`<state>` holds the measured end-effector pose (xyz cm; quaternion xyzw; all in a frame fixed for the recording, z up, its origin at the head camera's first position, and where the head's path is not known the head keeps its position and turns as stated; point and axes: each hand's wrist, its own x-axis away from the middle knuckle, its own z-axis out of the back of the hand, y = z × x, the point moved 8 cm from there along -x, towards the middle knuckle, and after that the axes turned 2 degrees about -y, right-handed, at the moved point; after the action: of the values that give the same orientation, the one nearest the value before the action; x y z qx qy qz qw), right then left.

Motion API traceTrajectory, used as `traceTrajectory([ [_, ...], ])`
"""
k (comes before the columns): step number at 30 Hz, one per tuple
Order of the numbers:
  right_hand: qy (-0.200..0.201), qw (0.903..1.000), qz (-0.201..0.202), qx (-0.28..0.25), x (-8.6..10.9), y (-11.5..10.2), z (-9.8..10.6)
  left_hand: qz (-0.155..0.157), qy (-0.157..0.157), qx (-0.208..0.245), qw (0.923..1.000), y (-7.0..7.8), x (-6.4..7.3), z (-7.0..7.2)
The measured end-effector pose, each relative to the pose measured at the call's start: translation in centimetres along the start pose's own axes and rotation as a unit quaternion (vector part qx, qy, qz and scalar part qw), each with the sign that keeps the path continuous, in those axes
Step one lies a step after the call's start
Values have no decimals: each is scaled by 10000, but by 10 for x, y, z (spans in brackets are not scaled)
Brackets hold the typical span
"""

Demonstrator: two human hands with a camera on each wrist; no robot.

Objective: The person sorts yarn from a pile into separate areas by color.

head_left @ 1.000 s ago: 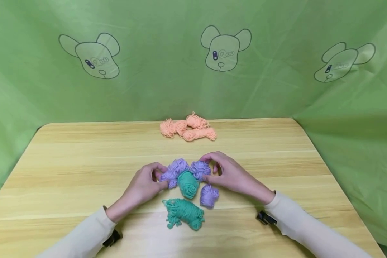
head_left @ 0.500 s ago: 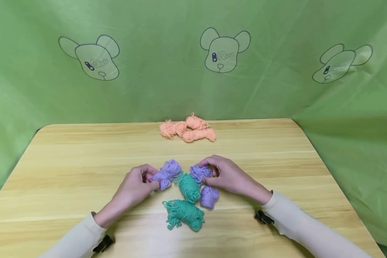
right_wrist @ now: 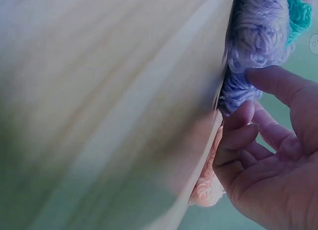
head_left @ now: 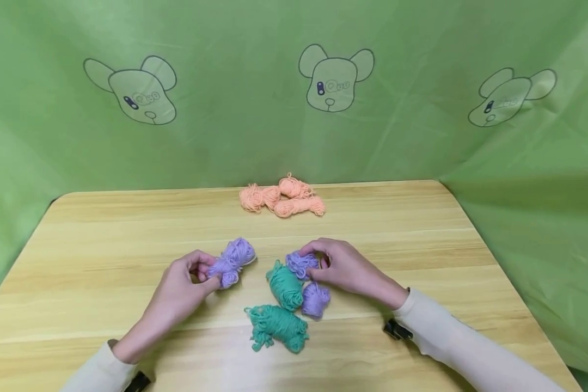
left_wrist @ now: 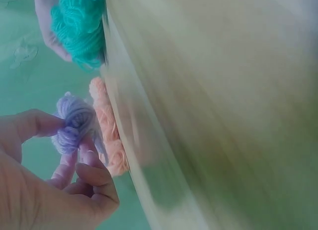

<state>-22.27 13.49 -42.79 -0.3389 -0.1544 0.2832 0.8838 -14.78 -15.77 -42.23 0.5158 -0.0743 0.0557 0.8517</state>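
My left hand (head_left: 186,283) pinches a purple yarn skein (head_left: 232,261) between thumb and fingers; the left wrist view shows the purple skein (left_wrist: 74,123) in those fingertips. On the other side, my right hand (head_left: 340,267) grips a second purple yarn skein (head_left: 301,265), also seen as a purple skein (right_wrist: 240,91) in the right wrist view. Against that skein lies a green yarn skein (head_left: 285,286). A third purple skein (head_left: 316,300) sits just in front of the right hand. Nearer the person lies another green skein (head_left: 278,326), crosswise with loose strands at its left end.
Several peach yarn skeins (head_left: 294,201) lie together at the far edge of the wooden table (head_left: 127,234). Behind the table hangs a green curtain (head_left: 235,130) with printed mouse heads, and it continues along both sides.
My left hand has moved left with its purple skein, away from the green skein. The upper green skein has turned slightly. My right hand stays on its purple skein.
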Motion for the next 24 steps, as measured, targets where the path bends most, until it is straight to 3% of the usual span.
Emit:
traceTrajectory([
  [7, -222, 9988, -222, -363, -4, 0, -6, 17, 182, -47, 9998, -8, 11, 20],
  [24, -194, 9975, -505, -453, -1, 7, -2, 320, 435, 4, 9985, -32, 19, 55],
])
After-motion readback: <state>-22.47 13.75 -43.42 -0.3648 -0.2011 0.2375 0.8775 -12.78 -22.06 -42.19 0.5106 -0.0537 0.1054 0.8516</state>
